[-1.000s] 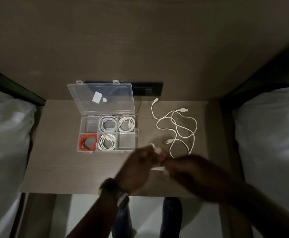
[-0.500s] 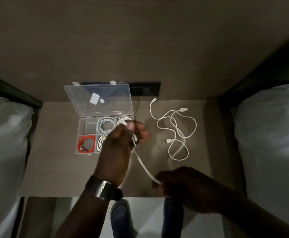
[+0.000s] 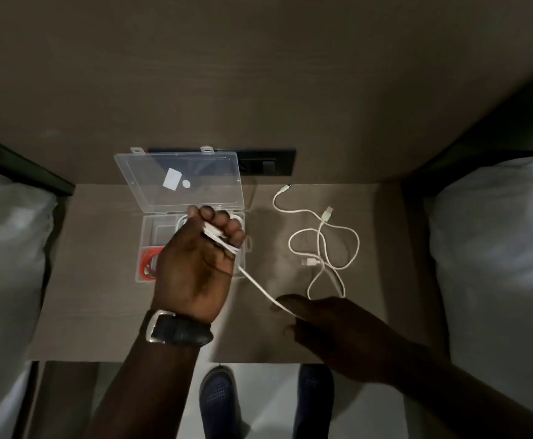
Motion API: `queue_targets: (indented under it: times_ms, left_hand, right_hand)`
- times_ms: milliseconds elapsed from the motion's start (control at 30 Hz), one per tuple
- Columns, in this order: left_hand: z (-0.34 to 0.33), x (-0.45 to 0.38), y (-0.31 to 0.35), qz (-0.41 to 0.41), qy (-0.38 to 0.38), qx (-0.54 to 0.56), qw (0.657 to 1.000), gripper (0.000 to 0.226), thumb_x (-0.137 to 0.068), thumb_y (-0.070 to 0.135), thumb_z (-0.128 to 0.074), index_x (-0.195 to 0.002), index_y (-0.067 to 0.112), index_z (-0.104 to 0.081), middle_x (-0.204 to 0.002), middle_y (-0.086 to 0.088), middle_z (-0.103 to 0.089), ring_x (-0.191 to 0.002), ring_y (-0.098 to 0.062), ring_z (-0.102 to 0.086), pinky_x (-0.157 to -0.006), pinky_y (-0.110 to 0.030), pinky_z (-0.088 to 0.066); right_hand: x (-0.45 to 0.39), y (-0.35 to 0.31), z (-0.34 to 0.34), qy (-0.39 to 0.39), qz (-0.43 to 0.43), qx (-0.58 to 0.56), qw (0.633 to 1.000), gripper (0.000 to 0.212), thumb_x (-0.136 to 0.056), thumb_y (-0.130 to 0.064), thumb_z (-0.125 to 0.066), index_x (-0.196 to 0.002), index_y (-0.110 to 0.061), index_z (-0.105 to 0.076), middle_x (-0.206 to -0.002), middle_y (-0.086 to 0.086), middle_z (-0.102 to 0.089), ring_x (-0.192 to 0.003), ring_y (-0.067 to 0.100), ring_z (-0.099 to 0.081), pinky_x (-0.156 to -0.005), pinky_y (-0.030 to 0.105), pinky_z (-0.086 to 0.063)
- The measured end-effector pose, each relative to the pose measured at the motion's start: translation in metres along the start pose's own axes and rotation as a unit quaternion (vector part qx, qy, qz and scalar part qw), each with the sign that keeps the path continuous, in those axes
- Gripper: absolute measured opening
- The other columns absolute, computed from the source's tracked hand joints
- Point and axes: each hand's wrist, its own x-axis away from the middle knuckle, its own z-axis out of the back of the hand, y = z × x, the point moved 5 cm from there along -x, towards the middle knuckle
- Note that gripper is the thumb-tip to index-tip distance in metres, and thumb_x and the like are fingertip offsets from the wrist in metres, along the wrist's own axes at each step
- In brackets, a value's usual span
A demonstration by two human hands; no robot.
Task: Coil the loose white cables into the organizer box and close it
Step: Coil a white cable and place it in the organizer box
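A clear organizer box point(image 3: 148, 228) stands with its lid point(image 3: 179, 182) raised at the back of the small table point(image 3: 100, 305). A red coiled cable point(image 3: 146, 263) lies in its front left compartment; white coils behind my hand are mostly hidden. My left hand point(image 3: 195, 264) hovers over the box, fingers closed on a white cable point(image 3: 258, 288) wrapped around them. That cable runs taut down to my right hand point(image 3: 328, 324), which pinches it near the table's front. Another loose white cable point(image 3: 325, 245) lies tangled to the right of the box.
White bedding sits on both sides, on the left point(image 3: 8, 248) and on the right point(image 3: 496, 248). A dark socket panel point(image 3: 268, 163) is set in the wall behind the box. Below the table's front edge are my shoes point(image 3: 217, 397) on a pale floor.
My left hand has risen from the table's front to above the box, winding the white cable around its fingers. My right hand stayed low and drew the cable taut.
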Motion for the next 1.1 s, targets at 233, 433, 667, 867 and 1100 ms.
queue_targets:
  times_ms: [233,433,667,867,1100]
  left_hand:
    - [-0.008,0.033,-0.067,0.191,-0.047,-0.412,0.890,0.056,-0.091,0.058,-0.041,-0.070,0.009,-0.058,-0.045,0.003,-0.042,-0.042,-0.014,-0.037,-0.046,-0.026,-0.030]
    - [-0.047,0.021,-0.021,0.159,-0.142,0.129,0.968,0.045,-0.103,0.041,-0.025,-0.077,0.017,-0.052,-0.053,0.005,-0.045,-0.049,-0.009,-0.043,-0.053,-0.021,-0.038]
    - [-0.015,-0.004,0.010,-0.057,0.021,-0.319,0.946,0.030,-0.101,0.003,-0.031,-0.086,-0.004,-0.056,-0.072,-0.012,-0.058,-0.065,-0.015,-0.056,-0.066,-0.023,-0.047]
    - [-0.026,0.041,-0.061,0.153,-0.094,-0.428,0.886,0.061,-0.097,0.057,-0.034,-0.069,0.008,-0.057,-0.048,-0.006,-0.043,-0.045,-0.021,-0.040,-0.050,-0.026,-0.036]
    - [-0.042,0.035,-0.040,0.163,-0.064,0.052,0.983,0.030,-0.098,0.032,-0.040,-0.076,0.015,-0.051,-0.058,0.003,-0.046,-0.052,-0.011,-0.046,-0.053,-0.023,-0.043]
  right_hand:
    - [-0.033,0.003,0.087,0.153,0.038,0.113,0.981,0.034,-0.082,-0.060,-0.061,-0.084,-0.026,-0.064,-0.073,-0.008,-0.068,-0.064,0.009,-0.061,-0.059,0.034,-0.051]
    - [-0.046,0.025,0.067,0.158,-0.017,-0.063,0.985,0.031,-0.099,-0.037,-0.050,-0.084,-0.016,-0.067,-0.072,0.001,-0.067,-0.069,0.016,-0.066,-0.070,0.038,-0.052]
    - [0.010,-0.005,0.019,-0.008,0.031,0.035,0.999,0.017,-0.100,-0.044,-0.047,-0.113,-0.037,-0.056,-0.093,-0.012,-0.070,-0.080,0.002,-0.066,-0.067,0.029,-0.054]
    - [-0.017,0.002,0.107,0.202,0.031,0.044,0.978,0.026,-0.095,-0.055,-0.049,-0.098,-0.036,-0.067,-0.091,-0.015,-0.071,-0.082,0.003,-0.068,-0.069,0.036,-0.056]
    - [-0.019,0.006,0.026,0.104,-0.067,-0.101,0.987,0.029,-0.101,-0.032,-0.049,-0.087,-0.009,-0.062,-0.067,-0.006,-0.052,-0.061,0.006,-0.047,-0.063,0.035,-0.043]
